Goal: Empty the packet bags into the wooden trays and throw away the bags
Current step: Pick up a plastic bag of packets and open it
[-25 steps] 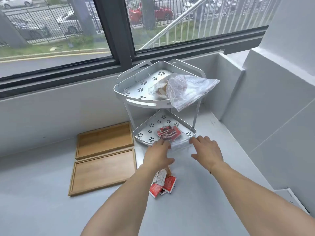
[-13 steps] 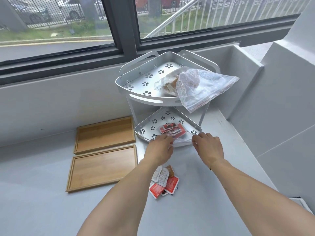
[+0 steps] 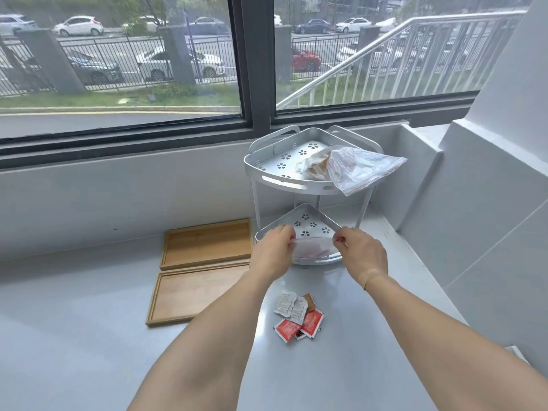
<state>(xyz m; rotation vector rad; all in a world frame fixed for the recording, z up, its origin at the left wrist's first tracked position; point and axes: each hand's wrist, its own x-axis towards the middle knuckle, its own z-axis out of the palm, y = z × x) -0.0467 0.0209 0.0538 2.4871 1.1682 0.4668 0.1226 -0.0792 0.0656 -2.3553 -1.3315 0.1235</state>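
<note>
Head view: two hands (image 3: 317, 250) pinch one bag (image 3: 311, 247); two wooden trays (image 3: 207, 243) beside.

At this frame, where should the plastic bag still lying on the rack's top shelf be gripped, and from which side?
Probably at the loose corner of the upper plastic bag that overhangs the top shelf on the right. That flap sticks out past the rim in free air, so fingers can pinch it from the right without reaching over the raised rim. The contents sit further left, inside the shelf.
</note>
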